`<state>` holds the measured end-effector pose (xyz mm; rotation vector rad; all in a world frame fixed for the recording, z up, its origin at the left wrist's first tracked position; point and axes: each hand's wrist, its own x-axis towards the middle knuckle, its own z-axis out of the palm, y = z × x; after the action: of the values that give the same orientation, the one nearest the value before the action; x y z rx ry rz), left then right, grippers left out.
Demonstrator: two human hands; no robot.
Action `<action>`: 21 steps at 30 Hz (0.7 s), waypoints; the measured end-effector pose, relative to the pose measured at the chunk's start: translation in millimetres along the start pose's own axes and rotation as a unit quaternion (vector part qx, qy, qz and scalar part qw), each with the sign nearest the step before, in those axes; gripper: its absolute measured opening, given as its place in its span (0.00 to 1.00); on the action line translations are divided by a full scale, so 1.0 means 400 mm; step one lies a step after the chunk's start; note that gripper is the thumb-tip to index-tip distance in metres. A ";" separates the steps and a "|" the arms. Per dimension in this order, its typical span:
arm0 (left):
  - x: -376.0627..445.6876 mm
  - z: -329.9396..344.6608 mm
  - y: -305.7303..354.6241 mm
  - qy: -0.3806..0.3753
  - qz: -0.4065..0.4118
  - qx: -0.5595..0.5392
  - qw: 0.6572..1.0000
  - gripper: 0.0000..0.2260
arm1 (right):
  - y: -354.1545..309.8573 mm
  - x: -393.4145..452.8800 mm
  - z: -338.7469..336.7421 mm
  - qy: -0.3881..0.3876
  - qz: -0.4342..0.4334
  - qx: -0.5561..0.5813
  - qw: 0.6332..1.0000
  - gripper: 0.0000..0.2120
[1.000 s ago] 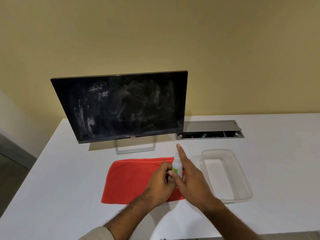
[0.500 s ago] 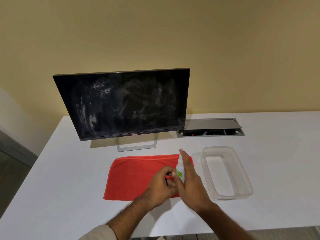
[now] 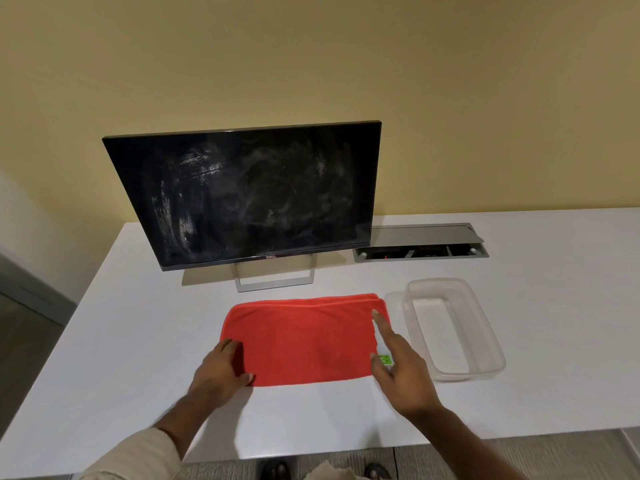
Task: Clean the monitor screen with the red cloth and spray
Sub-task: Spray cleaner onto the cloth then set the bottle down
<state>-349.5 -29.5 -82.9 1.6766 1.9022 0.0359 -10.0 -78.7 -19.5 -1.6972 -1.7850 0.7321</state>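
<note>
1. An office setting is suggested by a white desk on which a monitor is stood.
2. A cable hatch is set into the desk.

Left hand low, palm down, fingers loosely curled, thumb tucked alongside. Right hand raised edge-on, index finger extended forward, remaining fingers wrapped round small bottle (mostly hidden). Both forearms angled inward.
</note>
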 end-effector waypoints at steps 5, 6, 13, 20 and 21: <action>-0.014 0.035 -0.036 -0.030 0.006 0.020 0.999 0.39 | 0.005 -0.017 0.012 -0.020 0.002 -0.001 1.000 0.27; -0.013 0.042 -0.037 -0.026 0.005 0.020 0.999 0.39 | 0.008 -0.018 0.015 -0.021 0.006 -0.009 1.000 0.26; -0.008 0.050 -0.033 -0.015 0.002 0.042 0.999 0.37 | 0.037 -0.017 0.026 -0.008 0.040 0.007 0.999 0.26; -0.005 0.058 -0.031 -0.013 -0.004 0.061 0.998 0.38 | 0.001 0.025 0.030 -0.057 0.042 0.151 0.986 0.30; -0.005 0.059 -0.030 -0.013 -0.006 0.061 0.998 0.38 | -0.006 0.028 0.036 -0.063 0.051 0.180 0.980 0.30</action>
<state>-349.5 -42.0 -106.2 1.7375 1.9281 -0.1088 -22.5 -67.7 -27.4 -1.5328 -1.5390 1.1529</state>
